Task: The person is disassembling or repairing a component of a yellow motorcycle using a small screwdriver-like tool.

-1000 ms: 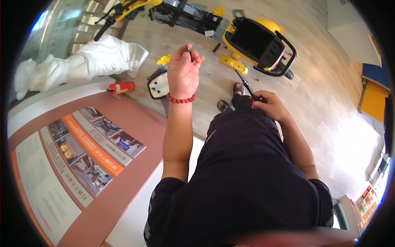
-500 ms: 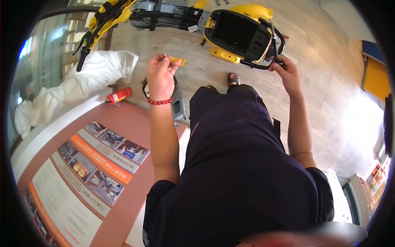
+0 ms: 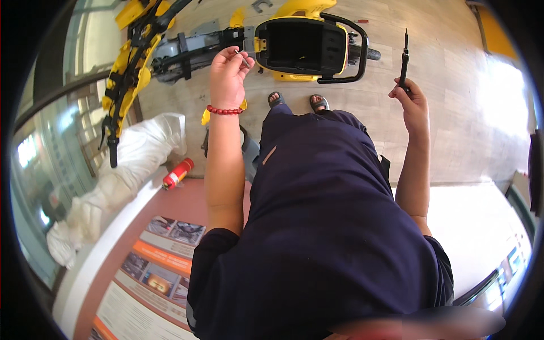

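Raised on the left, my left hand (image 3: 228,71) is closed, its fingertips pinching small metal bolts (image 3: 244,60); a red bead bracelet circles that wrist. On the right, my right hand (image 3: 412,105) grips the lower end of a slim black screwdriver-like tool (image 3: 404,62), its thin tip pointing up and away from me. Ahead stands a partly stripped yellow scooter (image 3: 306,8), its black storage bucket (image 3: 300,48) uncovered inside. A black grab rail (image 3: 362,52) loops round the bucket's right end. My left hand is nearest the bucket's left end; my right hand is apart from the scooter.
The yellow-trimmed handlebar (image 3: 127,85) stands at the far left, near a white-covered bundle (image 3: 153,139). A red fire extinguisher (image 3: 178,173) lies by a printed board (image 3: 195,195). A grey panel (image 3: 249,154) rests beside my left leg. A red-handled tool (image 3: 361,21) lies on the floor.
My right hand has drawn the black tool away from the grab rail, to the right. My left hand has risen toward the scooter's middle, and the scooter now appears further left in view.
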The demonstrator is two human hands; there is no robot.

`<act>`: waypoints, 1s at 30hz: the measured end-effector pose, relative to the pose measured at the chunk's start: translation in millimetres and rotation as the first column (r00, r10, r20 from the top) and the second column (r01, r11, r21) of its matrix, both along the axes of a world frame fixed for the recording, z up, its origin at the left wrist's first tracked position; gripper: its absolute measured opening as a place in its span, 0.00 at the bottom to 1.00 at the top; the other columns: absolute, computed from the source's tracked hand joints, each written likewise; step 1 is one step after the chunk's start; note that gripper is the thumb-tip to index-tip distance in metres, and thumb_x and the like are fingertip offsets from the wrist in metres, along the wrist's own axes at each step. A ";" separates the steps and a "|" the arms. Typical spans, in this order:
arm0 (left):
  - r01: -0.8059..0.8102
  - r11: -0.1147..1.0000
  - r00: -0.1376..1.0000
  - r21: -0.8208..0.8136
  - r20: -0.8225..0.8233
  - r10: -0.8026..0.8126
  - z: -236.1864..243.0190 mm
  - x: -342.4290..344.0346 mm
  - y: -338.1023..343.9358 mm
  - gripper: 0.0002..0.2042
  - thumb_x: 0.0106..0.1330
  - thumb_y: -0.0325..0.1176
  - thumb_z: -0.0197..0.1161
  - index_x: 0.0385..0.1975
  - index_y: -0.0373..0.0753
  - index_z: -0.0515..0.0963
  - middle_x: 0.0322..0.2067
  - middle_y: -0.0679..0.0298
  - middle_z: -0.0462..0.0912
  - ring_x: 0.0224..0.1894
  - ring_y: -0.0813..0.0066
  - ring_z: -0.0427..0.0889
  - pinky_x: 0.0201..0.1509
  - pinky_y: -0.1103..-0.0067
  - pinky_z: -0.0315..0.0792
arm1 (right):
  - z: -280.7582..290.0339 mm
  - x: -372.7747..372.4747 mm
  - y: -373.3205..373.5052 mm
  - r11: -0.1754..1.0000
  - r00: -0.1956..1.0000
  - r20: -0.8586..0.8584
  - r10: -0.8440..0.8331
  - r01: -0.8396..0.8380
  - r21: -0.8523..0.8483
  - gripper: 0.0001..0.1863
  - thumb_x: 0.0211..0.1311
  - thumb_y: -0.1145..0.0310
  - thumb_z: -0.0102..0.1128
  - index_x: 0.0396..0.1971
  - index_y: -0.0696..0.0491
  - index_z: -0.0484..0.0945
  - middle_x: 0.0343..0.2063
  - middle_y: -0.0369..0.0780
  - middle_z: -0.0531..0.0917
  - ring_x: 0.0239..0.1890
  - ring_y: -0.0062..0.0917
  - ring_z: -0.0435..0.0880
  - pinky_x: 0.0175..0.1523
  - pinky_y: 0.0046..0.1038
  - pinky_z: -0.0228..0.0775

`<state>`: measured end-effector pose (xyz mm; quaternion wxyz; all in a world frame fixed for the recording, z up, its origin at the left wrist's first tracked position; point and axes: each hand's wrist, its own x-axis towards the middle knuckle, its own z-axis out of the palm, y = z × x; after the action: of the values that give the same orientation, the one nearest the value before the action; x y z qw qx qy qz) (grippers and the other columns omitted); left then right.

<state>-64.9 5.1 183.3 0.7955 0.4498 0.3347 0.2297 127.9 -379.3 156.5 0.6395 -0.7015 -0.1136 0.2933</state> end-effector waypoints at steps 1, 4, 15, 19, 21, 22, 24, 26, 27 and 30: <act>0.031 1.000 1.000 -0.001 -0.002 -0.031 1.1 4.0 7.2 0.07 0.68 0.20 0.56 0.43 0.36 0.75 0.37 0.59 0.80 0.38 0.69 0.80 0.51 0.69 0.79 | 2.1 -7.2 -1.0 0.999 0.999 -0.023 -0.047 0.047 0.001 0.16 0.66 0.73 0.59 0.51 0.64 0.76 0.31 0.37 0.81 0.38 0.21 0.81 0.51 0.24 0.71; 0.083 0.996 0.997 -0.020 0.005 -0.083 5.8 10.8 31.2 0.07 0.68 0.21 0.56 0.44 0.36 0.74 0.38 0.60 0.80 0.38 0.69 0.81 0.52 0.67 0.79 | 6.1 -31.1 2.0 0.990 0.988 -0.070 -0.140 0.141 0.007 0.16 0.66 0.74 0.59 0.51 0.64 0.76 0.32 0.36 0.81 0.38 0.20 0.81 0.51 0.24 0.71; 0.099 0.994 0.991 -0.052 -0.081 -0.103 -38.9 -6.8 74.5 0.06 0.68 0.21 0.55 0.43 0.34 0.73 0.37 0.59 0.80 0.38 0.66 0.82 0.50 0.68 0.80 | 1.6 -92.9 27.5 0.982 0.973 -0.188 -0.137 0.109 -0.153 0.13 0.66 0.77 0.57 0.50 0.63 0.76 0.33 0.36 0.79 0.38 0.22 0.80 0.50 0.26 0.71; 0.041 0.996 0.993 -0.085 -0.105 -0.050 -56.8 -35.3 60.1 0.07 0.70 0.21 0.54 0.46 0.35 0.72 0.40 0.57 0.79 0.41 0.64 0.81 0.53 0.64 0.79 | -13.8 -86.9 31.0 0.984 0.972 -0.233 -0.011 -0.032 -0.176 0.13 0.66 0.77 0.57 0.49 0.62 0.76 0.33 0.38 0.81 0.38 0.22 0.80 0.50 0.25 0.71; -0.016 0.996 0.987 -0.089 -0.162 0.001 -62.6 -55.5 47.9 0.08 0.71 0.22 0.53 0.48 0.35 0.70 0.41 0.56 0.79 0.43 0.64 0.81 0.54 0.63 0.78 | -23.0 -77.2 35.4 0.972 0.965 -0.254 0.058 -0.113 -0.205 0.13 0.66 0.76 0.58 0.49 0.62 0.76 0.32 0.37 0.81 0.38 0.21 0.81 0.49 0.24 0.71; -0.040 0.996 0.984 -0.084 -0.175 0.025 -64.1 -67.4 40.8 0.08 0.71 0.22 0.53 0.48 0.35 0.70 0.41 0.56 0.79 0.43 0.64 0.81 0.54 0.63 0.78 | -28.1 -70.4 39.2 0.964 0.960 -0.265 0.092 -0.152 -0.218 0.13 0.65 0.76 0.59 0.49 0.62 0.77 0.32 0.37 0.81 0.38 0.20 0.81 0.49 0.23 0.71; -0.099 0.992 0.974 -0.075 -0.211 0.082 -65.3 -92.6 27.8 0.09 0.71 0.22 0.52 0.48 0.35 0.70 0.41 0.56 0.79 0.43 0.64 0.81 0.55 0.63 0.78 | -40.8 -55.0 51.1 0.940 0.943 -0.273 0.191 -0.256 -0.226 0.13 0.65 0.75 0.60 0.48 0.62 0.77 0.31 0.36 0.81 0.38 0.19 0.81 0.48 0.22 0.71; -0.206 0.975 0.951 -0.082 -0.253 0.180 -63.8 -120.5 12.4 0.08 0.71 0.23 0.53 0.47 0.36 0.69 0.41 0.58 0.79 0.42 0.66 0.81 0.54 0.64 0.78 | -52.7 -42.2 65.6 0.901 0.913 -0.272 0.306 -0.369 -0.228 0.14 0.65 0.74 0.60 0.48 0.62 0.78 0.31 0.36 0.81 0.38 0.18 0.81 0.48 0.22 0.71; -0.251 0.965 0.937 -0.079 -0.269 0.222 -62.8 -134.0 4.5 0.08 0.71 0.23 0.53 0.47 0.36 0.69 0.41 0.58 0.79 0.42 0.67 0.81 0.53 0.64 0.79 | -57.2 -38.0 72.6 0.889 0.898 -0.260 0.354 -0.410 -0.206 0.14 0.65 0.74 0.60 0.48 0.61 0.78 0.31 0.35 0.81 0.37 0.18 0.81 0.48 0.22 0.71; -0.363 0.929 0.888 -0.070 -0.327 0.323 -60.6 -169.8 -19.4 0.08 0.70 0.23 0.54 0.46 0.37 0.69 0.40 0.59 0.79 0.40 0.69 0.81 0.49 0.68 0.80 | -65.6 -34.1 92.6 0.856 0.861 -0.252 0.443 -0.489 -0.169 0.13 0.65 0.73 0.60 0.48 0.61 0.78 0.32 0.35 0.81 0.37 0.18 0.81 0.47 0.23 0.72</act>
<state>-234.7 -14.3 122.6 0.7074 0.3615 0.5435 0.2713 93.8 -286.7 90.9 0.4728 -0.6871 -0.1805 0.5213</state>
